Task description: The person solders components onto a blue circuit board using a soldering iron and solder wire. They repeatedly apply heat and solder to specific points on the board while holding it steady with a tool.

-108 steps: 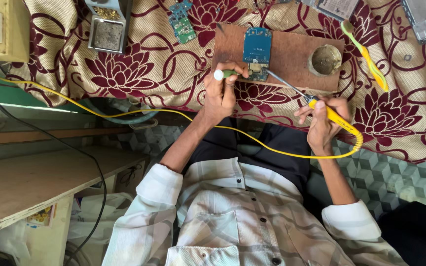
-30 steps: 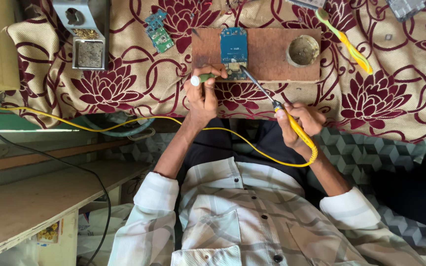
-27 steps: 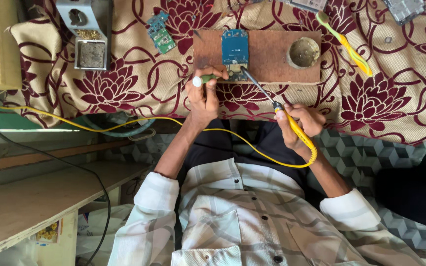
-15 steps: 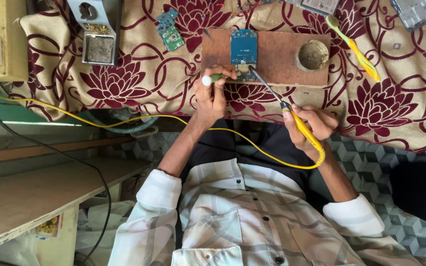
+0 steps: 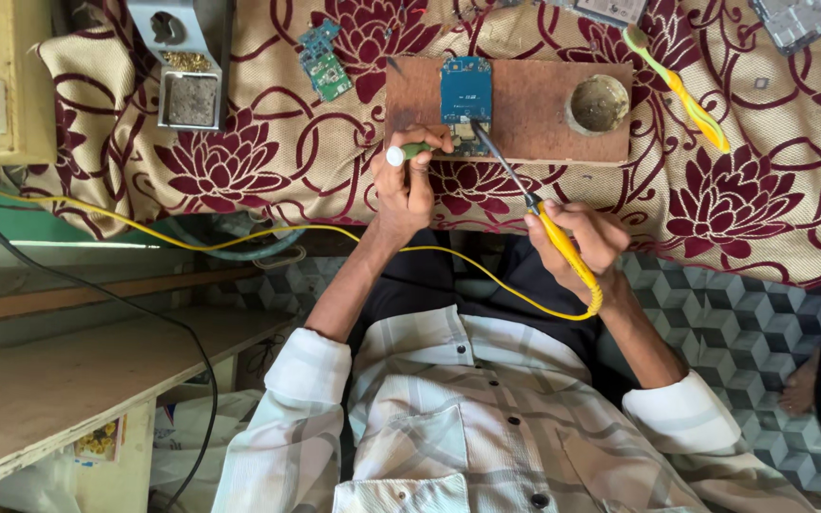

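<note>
The blue circuit board (image 5: 466, 92) lies on the wooden block (image 5: 525, 109) on the desk. The soldering iron (image 5: 534, 211), pinched in the right hand (image 5: 577, 237), touches its near edge; the left hand (image 5: 407, 180) pinches a green-handled tool (image 5: 410, 152). Soldering appears underway, unfinished.

bright even light, soft shadows, no glare, sharp centre, slight softness and stretch toward the edges

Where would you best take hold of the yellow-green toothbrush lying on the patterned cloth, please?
Take the toothbrush by the bare middle of its handle, coming straight down from above. It lies flat and slanted on the cloth, bristled head toward the far edge, beside the wooden board. The handle is slim and free on both sides, so thumb and finger can close across it.
</note>
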